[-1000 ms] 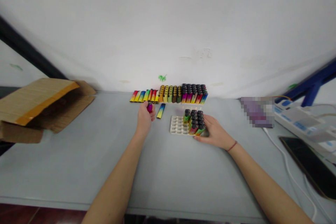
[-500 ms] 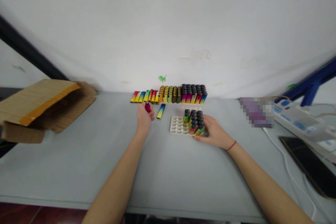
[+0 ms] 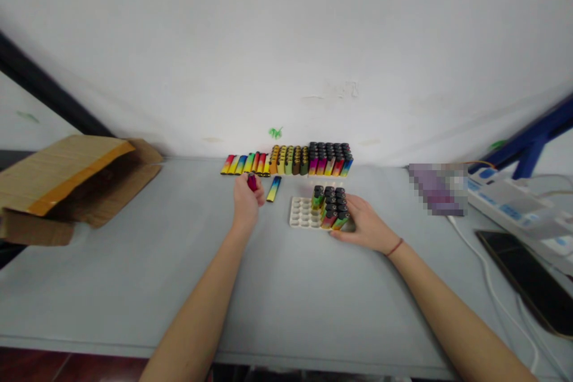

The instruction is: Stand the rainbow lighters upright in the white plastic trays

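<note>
My left hand (image 3: 247, 194) is closed round a magenta lighter (image 3: 252, 181), whose end pokes up out of the fist. Just right of that fist, a blue-and-yellow lighter (image 3: 274, 189) lies flat on the table. A white tray (image 3: 299, 219) with round-edged slots stands in front of me. Black-topped lighters (image 3: 333, 206) stand upright in its middle and right slots; the left slots show bare. My right hand (image 3: 362, 224) grips the tray's right end, thumb at the near corner and fingers along the far side, partly hidden by the lighters.
Against the wall are a row of lying colourful lighters (image 3: 245, 164), an upright gold-topped group (image 3: 289, 161) and a black-topped group (image 3: 330, 159). An open cardboard box (image 3: 67, 176) sits left. On the right are a power strip (image 3: 510, 206), a phone (image 3: 523, 277) and a white cable (image 3: 487, 274).
The view has shifted very slightly. Both hands, the magenta lighter and the tray keep their places.
</note>
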### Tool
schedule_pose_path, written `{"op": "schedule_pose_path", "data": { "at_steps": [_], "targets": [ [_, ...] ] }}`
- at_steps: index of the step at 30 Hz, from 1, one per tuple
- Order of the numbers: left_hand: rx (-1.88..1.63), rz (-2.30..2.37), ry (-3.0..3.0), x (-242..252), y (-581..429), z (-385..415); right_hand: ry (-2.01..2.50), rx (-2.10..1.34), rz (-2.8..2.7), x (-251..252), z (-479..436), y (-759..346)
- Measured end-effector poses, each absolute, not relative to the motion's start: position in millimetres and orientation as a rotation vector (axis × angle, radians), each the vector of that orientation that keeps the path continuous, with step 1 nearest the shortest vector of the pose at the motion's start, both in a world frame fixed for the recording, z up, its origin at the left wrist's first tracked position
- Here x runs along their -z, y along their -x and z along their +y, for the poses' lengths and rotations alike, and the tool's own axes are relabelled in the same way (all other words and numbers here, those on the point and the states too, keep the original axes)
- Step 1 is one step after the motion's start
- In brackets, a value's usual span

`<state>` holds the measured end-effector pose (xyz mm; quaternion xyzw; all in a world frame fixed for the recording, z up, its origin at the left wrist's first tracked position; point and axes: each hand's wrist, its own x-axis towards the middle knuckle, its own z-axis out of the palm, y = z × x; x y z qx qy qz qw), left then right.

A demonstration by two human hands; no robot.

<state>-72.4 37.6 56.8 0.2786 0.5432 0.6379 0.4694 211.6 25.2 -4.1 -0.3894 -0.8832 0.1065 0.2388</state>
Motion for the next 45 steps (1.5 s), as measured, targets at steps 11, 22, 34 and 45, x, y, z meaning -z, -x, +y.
{"op": "schedule_pose_path", "data": {
  "at_steps": [11,22,34,45],
  "targets": [
    [-1.593,1.296,-0.82,-47,68,38,1.072,-0.306,-2.412,3,25,-211],
    [-1.357,1.398,-1.882,-44,54,23,1.068,-0.298,-2.419,2,24,-211],
    [-1.159,1.086,-1.966,-43,51,22,1.065,-0.305,-2.421,1,24,-211],
    [-1.145,1.055,-1.967,-38,45,21,1.058,-0.281,-2.424,2,24,-211]
  ]
}}
